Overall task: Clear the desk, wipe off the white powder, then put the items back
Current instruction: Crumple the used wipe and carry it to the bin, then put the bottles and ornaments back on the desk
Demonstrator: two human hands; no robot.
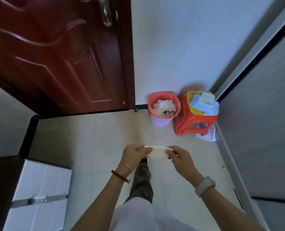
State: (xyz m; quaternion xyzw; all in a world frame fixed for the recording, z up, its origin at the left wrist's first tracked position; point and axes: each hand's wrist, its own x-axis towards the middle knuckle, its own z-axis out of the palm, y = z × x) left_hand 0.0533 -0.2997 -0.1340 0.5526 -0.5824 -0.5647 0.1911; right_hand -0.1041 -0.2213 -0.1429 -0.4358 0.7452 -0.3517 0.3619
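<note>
The person stood on a pale tiled floor (105, 147) and looked down at both hands, held out in front of the body. Between them was a white wipe (156, 153), stretched out flat in the air above the floor. The left hand (134, 155) pinched the wipe's left edge with thumb and curled fingers; the right hand (180, 155) pinched its right edge the same way. So both hands were closed on the wipe, one at each end.

The left wrist carried a thin gold bangle (127, 166) and a dark red beaded bracelet (120, 176). The right wrist carried a watch with a pale band (205, 185).

Ahead, in the corner by the white wall, stood a small wastebasket (161, 121) with a red rim and a pale perforated body, filled with crumpled white paper. Just beside it on the right stood a red plastic stool (193, 120), touching or nearly touching the basket. On the stool's seat lay blue packs of wet wipes (203, 104), stacked loosely. A sheet of white paper (208, 135) lay on the floor, partly under the stool.

A dark red door (55, 55) with a metal handle (106, 12) filled the upper left. A white box (40, 189) stood at the lower left.
</note>
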